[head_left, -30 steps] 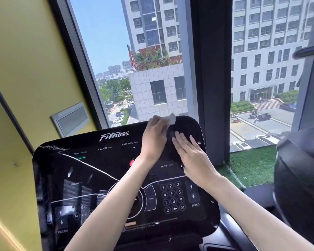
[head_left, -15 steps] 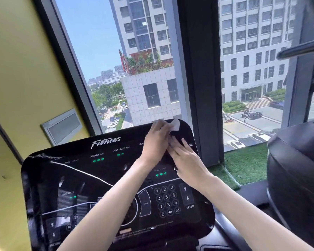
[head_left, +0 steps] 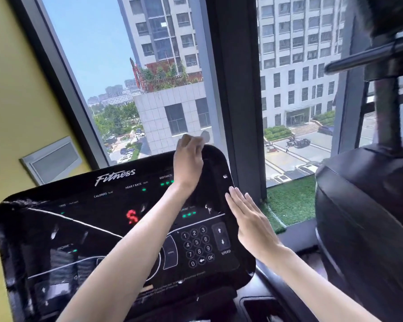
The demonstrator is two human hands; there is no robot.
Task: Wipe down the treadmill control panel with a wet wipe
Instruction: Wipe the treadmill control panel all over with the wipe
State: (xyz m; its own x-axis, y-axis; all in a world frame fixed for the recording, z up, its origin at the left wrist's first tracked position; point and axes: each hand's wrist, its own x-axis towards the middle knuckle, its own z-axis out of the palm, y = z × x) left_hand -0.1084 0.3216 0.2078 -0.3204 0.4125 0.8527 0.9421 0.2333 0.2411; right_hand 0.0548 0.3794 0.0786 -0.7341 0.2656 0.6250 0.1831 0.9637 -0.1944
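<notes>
The black treadmill control panel point(head_left: 107, 219) fills the lower left, with a "Fitness" logo, green readouts, a red digit and a number keypad. My left hand point(head_left: 188, 160) is at the panel's top right corner, fingers curled around a small white wet wipe point(head_left: 205, 135) that sticks up above them. My right hand point(head_left: 248, 217) hovers flat with straight fingers by the panel's right edge, holding nothing. Most of the wipe is hidden inside the left hand.
A dark window post point(head_left: 237, 89) rises just behind the panel's right corner. A strip of green artificial grass point(head_left: 291, 201) lies on the sill. Another black machine point(head_left: 368, 217) with a handlebar stands at the right. A yellow wall point(head_left: 16, 89) is on the left.
My right hand has left the wipe and drawn back down to the panel's right edge, fingers straight. My left hand keeps the wipe at the top corner. The view shifted left and a red digit lit.
</notes>
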